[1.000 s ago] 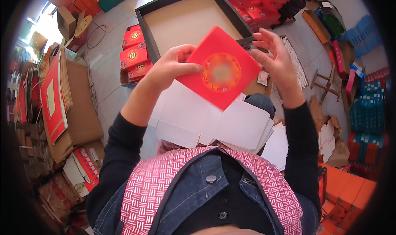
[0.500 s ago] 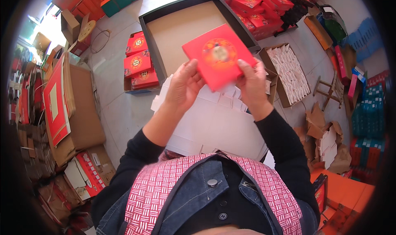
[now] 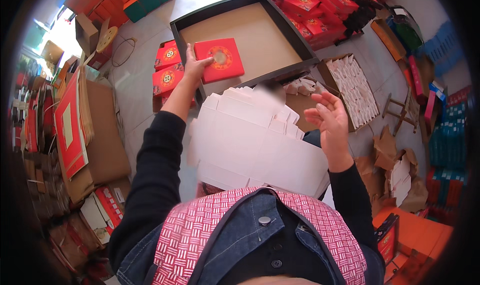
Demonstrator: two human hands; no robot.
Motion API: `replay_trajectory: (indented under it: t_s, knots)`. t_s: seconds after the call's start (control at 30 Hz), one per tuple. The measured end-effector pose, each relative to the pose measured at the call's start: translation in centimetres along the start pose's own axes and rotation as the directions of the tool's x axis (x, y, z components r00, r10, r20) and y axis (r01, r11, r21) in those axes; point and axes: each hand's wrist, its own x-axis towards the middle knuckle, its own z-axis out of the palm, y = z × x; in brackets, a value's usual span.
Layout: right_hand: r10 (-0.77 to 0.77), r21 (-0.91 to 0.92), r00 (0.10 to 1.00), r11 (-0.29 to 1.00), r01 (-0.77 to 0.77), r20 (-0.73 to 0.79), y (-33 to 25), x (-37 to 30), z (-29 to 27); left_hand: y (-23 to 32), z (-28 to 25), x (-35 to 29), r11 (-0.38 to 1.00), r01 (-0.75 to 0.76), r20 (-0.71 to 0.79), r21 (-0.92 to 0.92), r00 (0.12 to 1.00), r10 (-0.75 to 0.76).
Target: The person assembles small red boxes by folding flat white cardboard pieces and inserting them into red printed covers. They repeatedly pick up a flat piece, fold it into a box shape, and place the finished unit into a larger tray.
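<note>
My left hand grips the left edge of a flat red box with a round gold-and-orange emblem. The box is over the near left part of a large black-rimmed tray with a brown bottom; whether it touches that bottom I cannot tell. My right hand holds nothing and is raised with its fingers apart, just right of a stack of flat white carton blanks lying over my lap.
Red boxes with similar emblems fill a carton left of the tray. A brown carton of white folded pieces stands to the right. More red boxes are heaped at the back right. A tall cardboard stack stands at left.
The red box, held in both hands before, has moved left and away from me with my left hand. My right hand has let go and drawn back to the right.
</note>
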Motion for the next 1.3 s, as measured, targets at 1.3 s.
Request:
replay_trajectory:
  t_s: [1.3]
  knots:
    - [-0.077,-0.869,0.871,0.070,0.490,0.485,1.7,-8.4,-4.9,2.3,-5.0,-22.1,0.903,-0.044,0.139,0.428,0.990,-0.018]
